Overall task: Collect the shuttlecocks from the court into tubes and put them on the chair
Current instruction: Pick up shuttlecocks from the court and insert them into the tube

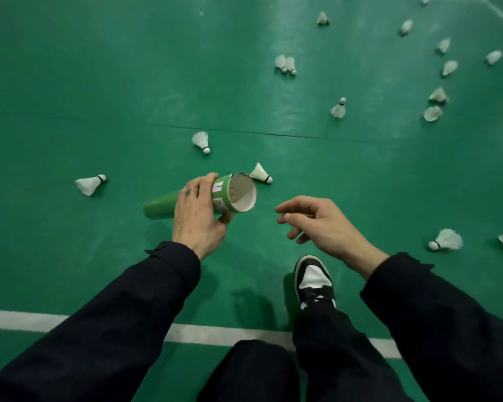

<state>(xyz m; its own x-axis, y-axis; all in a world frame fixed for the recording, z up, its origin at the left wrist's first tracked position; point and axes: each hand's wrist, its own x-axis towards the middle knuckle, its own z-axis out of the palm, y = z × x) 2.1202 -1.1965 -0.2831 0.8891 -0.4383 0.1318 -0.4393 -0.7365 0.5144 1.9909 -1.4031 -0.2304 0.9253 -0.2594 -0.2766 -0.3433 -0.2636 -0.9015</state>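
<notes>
Early in the pickup: most shuttlecocks still lie on the court.

One shuttlecock [90, 184] lies far left; the left hand [198, 216] grips the tube [215, 198], mouth open and something pale inside; the right hand [317, 220] hangs loosely curled, empty; many more lie scattered right [446, 240]. No chair in view.

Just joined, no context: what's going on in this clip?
A person is collecting shuttlecocks on a green court. The left hand holds a green tube near its open end, mouth tilted toward the right hand, which hangs loosely curled and seems empty. Many shuttlecocks lie scattered; the closest sits just beyond the tube's mouth. No chair is in view.
</notes>
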